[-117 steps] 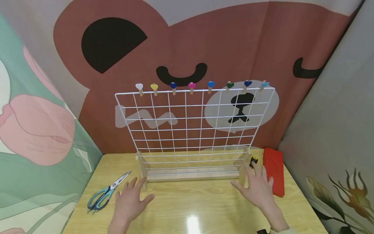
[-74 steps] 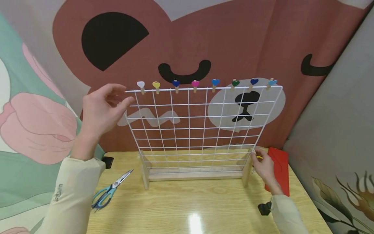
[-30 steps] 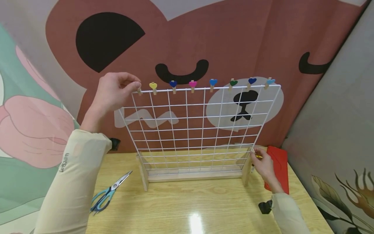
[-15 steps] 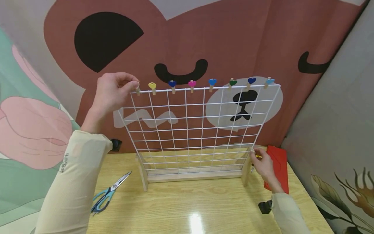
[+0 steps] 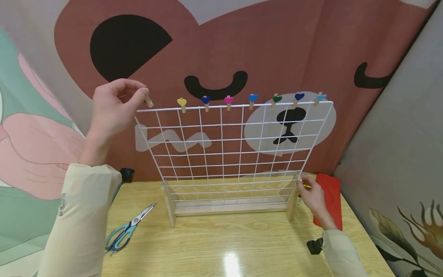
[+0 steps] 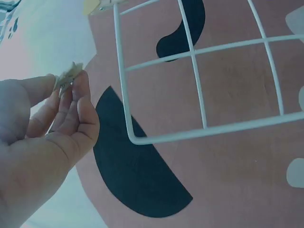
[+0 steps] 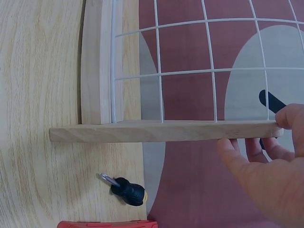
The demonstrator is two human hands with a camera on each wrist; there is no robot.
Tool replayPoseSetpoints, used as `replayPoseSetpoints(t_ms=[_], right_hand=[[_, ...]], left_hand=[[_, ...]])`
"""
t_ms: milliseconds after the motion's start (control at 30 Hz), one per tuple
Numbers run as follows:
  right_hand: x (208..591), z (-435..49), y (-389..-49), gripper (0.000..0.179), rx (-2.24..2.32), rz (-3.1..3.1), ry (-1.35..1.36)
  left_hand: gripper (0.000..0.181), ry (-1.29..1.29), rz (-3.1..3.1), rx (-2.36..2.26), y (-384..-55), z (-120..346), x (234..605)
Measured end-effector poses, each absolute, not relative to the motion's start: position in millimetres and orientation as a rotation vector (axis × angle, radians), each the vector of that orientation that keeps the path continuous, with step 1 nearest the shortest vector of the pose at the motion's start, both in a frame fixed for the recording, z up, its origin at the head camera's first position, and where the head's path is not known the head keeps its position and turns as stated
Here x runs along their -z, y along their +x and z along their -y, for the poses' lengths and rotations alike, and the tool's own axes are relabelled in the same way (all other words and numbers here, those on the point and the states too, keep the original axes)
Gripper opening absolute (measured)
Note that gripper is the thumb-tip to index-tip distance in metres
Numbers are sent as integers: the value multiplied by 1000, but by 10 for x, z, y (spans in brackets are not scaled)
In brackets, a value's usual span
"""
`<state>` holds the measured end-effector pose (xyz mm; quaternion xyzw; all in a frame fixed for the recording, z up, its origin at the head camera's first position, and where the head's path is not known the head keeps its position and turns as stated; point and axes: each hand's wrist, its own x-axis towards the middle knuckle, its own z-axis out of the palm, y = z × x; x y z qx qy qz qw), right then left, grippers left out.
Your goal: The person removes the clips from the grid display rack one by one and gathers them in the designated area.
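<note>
A white wire grid (image 6: 228, 129) stands in a wooden stand (image 7: 166, 132) on the table. My left hand (image 5: 112, 107) pinches a small wooden clothespin (image 5: 149, 102) between thumb and fingers, just off the grid's upper left corner and apart from it. In the left wrist view its heart side is mostly hidden. My right hand (image 5: 313, 197) grips the top of the stand's right upright, thumb on one side and fingers on the other. Several heart clothespins, from a yellow one (image 5: 181, 102) to a light blue one (image 5: 320, 97), are clipped along the grid's top bar.
Scissors (image 5: 135, 221) with blue handles lie left of the stand. A stubby screwdriver (image 7: 127, 191) lies beside the right upright, near a red pouch (image 5: 333, 202). Bear-print fabric (image 5: 270, 50) hangs behind the grid.
My left hand rose from the table to the white-heart clothespin, pinched it and drew it leftward off the top bar. My right hand took hold of the right upright and has stayed there.
</note>
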<state>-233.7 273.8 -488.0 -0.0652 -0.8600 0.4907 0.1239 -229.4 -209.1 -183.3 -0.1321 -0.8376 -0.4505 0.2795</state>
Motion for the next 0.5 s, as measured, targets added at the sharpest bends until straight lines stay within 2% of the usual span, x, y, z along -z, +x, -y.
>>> replayPoseSetpoints(t_ms=[233, 500], right_hand=[[4886, -2738, -2332, 42, -1435, 2503, -190], [4892, -2739, -2328, 44, -1451, 2506, -186]], left_hand=[[19, -286, 2244, 1302, -2128, 2284, 2004], [22, -203, 2402, 1261, -2011, 2536, 2365]])
